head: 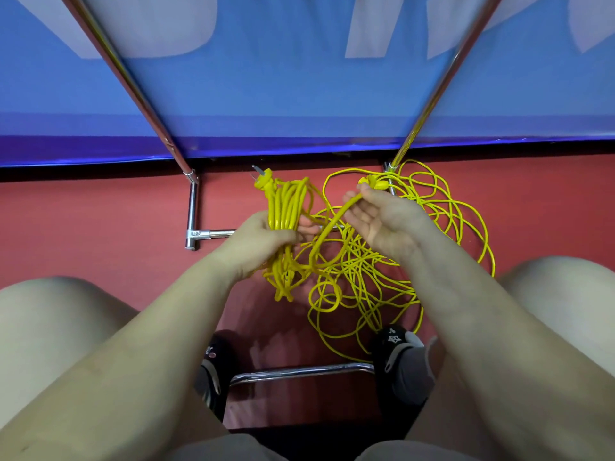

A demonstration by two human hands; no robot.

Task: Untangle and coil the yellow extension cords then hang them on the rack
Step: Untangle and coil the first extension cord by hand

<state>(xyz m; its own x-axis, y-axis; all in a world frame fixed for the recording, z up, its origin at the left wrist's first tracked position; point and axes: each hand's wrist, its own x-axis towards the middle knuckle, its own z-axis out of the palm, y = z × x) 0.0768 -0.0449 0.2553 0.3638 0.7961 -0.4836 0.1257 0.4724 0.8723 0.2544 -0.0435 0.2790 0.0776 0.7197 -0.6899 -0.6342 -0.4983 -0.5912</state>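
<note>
My left hand [266,241] grips a coiled bundle of yellow extension cord [288,207]; its plug [263,181] sticks up at the top and the loops hang below my fist. My right hand [382,221] pinches a single strand of yellow cord [327,227] between thumb and fingers, palm turned up. That strand curves down into a loose tangle of yellow cord [382,261] lying on the red floor. Another yellow plug end [376,183] shows just beyond my right fingertips. The chrome rack's two poles [133,88] rise at left and right.
The rack's base tubes [193,211] lie on the red floor to the left of the cords. A blue banner [299,94] hangs behind the poles. My knees flank the view, my black shoes [399,354] sit below the tangle, and a chrome bar [299,372] runs between them.
</note>
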